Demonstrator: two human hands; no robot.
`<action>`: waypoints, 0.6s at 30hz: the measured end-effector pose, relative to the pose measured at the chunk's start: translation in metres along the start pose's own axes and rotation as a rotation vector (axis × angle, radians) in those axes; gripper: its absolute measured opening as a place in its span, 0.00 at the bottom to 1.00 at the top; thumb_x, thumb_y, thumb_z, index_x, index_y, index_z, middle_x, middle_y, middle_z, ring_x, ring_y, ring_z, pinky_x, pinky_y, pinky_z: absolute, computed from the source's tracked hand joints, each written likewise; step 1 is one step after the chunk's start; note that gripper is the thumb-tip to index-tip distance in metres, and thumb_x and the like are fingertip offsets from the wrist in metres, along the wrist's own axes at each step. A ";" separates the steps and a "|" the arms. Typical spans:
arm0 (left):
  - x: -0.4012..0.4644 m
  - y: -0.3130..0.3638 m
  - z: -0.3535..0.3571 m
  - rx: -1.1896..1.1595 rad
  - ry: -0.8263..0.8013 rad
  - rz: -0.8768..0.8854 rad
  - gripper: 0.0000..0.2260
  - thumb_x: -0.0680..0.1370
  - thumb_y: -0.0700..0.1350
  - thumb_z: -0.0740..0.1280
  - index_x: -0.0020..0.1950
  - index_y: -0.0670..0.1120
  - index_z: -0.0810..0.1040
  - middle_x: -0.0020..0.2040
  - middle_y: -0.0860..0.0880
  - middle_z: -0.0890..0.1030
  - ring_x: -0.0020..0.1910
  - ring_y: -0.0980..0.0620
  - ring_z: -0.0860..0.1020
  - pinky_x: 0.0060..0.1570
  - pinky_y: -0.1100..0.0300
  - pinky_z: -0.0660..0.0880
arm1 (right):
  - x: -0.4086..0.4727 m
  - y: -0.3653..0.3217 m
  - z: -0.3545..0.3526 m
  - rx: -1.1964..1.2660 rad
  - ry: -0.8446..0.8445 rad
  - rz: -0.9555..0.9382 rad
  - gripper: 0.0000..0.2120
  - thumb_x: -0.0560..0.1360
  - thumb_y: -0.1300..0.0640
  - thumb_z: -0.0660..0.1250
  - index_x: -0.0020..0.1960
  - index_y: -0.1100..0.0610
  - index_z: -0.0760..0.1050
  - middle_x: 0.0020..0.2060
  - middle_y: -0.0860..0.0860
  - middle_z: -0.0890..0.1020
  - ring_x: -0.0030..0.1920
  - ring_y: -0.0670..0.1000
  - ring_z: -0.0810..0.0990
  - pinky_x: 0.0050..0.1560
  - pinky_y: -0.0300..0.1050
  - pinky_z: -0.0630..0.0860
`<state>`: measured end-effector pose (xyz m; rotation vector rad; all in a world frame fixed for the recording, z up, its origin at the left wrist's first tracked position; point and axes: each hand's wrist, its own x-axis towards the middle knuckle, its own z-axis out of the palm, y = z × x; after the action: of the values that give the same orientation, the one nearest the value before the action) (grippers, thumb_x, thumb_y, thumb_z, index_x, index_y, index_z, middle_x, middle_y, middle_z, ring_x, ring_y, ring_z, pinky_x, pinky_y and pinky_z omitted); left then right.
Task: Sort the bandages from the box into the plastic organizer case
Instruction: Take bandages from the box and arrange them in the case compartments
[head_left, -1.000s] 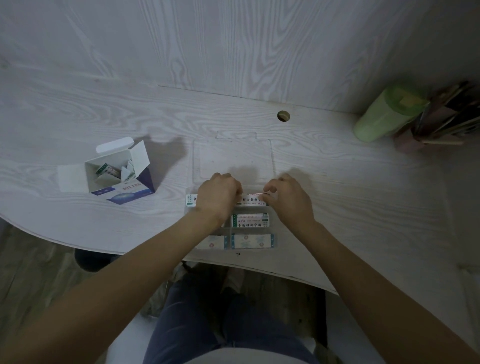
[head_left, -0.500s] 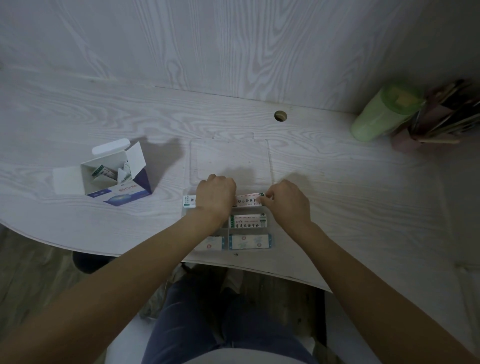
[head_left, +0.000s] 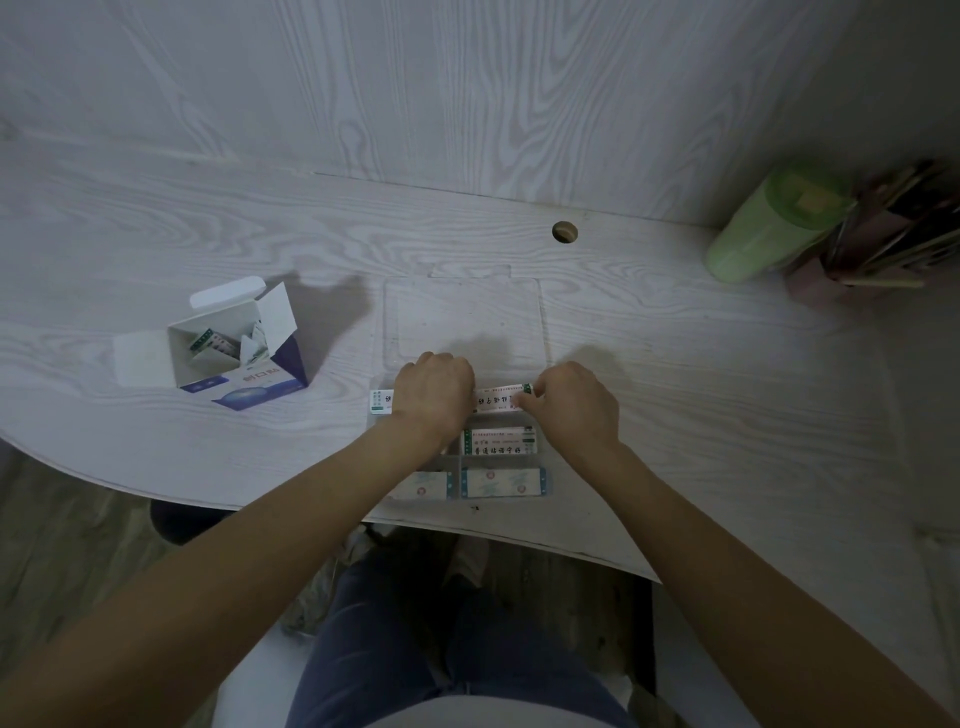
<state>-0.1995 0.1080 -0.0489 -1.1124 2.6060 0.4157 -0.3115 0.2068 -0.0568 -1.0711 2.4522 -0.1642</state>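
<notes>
While the left hand (head_left: 434, 397) stays curled over the organizer case (head_left: 540, 470), right hand (head_left: 574, 410) keeps pinching the bandage (head_left: 498, 401), barely moved, so it's still being seated

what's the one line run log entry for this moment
step: placing bandage | hands: left, right on it | case: open | box: bandages left

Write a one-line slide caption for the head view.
Both hands settle a white paper-wrapped bandage into the clear plastic organizer case; open white-and-blue cardboard box at left.
</notes>
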 end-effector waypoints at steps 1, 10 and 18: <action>0.000 0.000 0.000 -0.006 -0.002 -0.001 0.11 0.79 0.46 0.63 0.58 0.45 0.79 0.55 0.46 0.79 0.52 0.48 0.76 0.45 0.57 0.69 | 0.000 0.000 0.000 0.002 0.000 0.003 0.23 0.75 0.47 0.67 0.28 0.55 0.62 0.29 0.49 0.63 0.29 0.49 0.64 0.27 0.41 0.56; -0.007 -0.002 -0.007 -0.065 -0.019 0.041 0.12 0.79 0.44 0.64 0.62 0.47 0.76 0.58 0.45 0.77 0.57 0.47 0.74 0.48 0.56 0.70 | -0.002 0.000 -0.005 -0.006 0.001 0.016 0.18 0.75 0.45 0.67 0.35 0.59 0.74 0.35 0.52 0.74 0.35 0.51 0.73 0.28 0.41 0.60; -0.020 -0.021 -0.033 -0.227 0.058 0.089 0.13 0.80 0.46 0.62 0.64 0.48 0.75 0.56 0.46 0.74 0.55 0.47 0.74 0.47 0.54 0.73 | -0.011 -0.018 -0.035 -0.097 0.014 -0.061 0.18 0.79 0.45 0.61 0.60 0.58 0.75 0.58 0.55 0.74 0.56 0.54 0.75 0.46 0.45 0.70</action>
<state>-0.1749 0.0952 -0.0149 -1.0937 2.7192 0.7248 -0.3086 0.1994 -0.0170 -1.1906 2.4629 -0.0724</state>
